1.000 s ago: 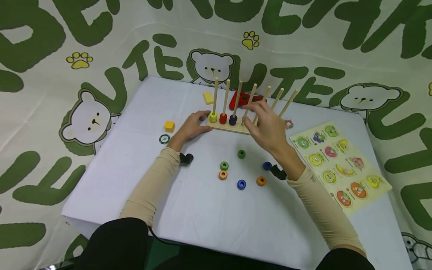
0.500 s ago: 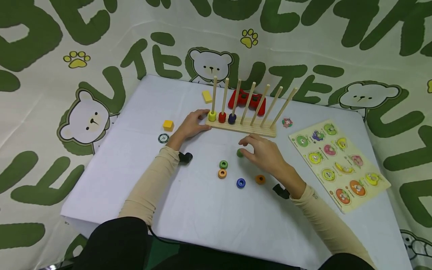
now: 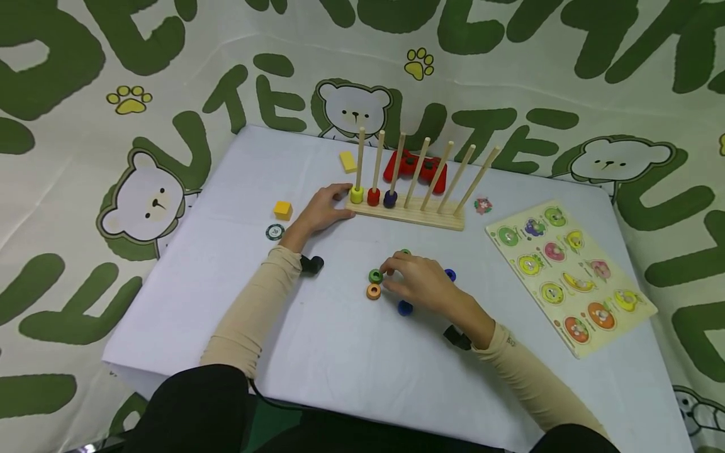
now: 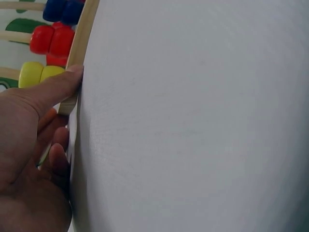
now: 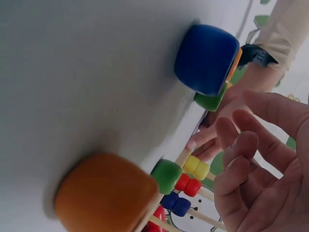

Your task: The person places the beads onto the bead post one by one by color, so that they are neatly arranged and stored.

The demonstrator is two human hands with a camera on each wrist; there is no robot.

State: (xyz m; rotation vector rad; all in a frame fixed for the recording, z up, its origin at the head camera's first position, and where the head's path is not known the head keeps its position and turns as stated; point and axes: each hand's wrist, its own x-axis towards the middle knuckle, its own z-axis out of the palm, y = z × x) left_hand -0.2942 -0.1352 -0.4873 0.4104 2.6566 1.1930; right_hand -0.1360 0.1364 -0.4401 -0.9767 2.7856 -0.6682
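Note:
My left hand holds the left end of a wooden peg stand; in the left wrist view its thumb lies along the base's front edge. Yellow beads, red beads and dark blue beads sit on the three leftmost pegs; the other pegs are bare. My right hand hovers low over the table with nothing in its bent fingers, fingertips right beside a loose green bead. An orange bead lies just in front of that one. A blue bead is partly under the hand.
Around the right hand lie another green bead and blue bead. Behind the stand are a red game controller and a yellow block. A fruit puzzle board lies right; a yellow cube and chip left.
My right hand has come down from the pegs toward the front, then moved left to the green bead beside the orange one. The left hand stays on the stand's end.

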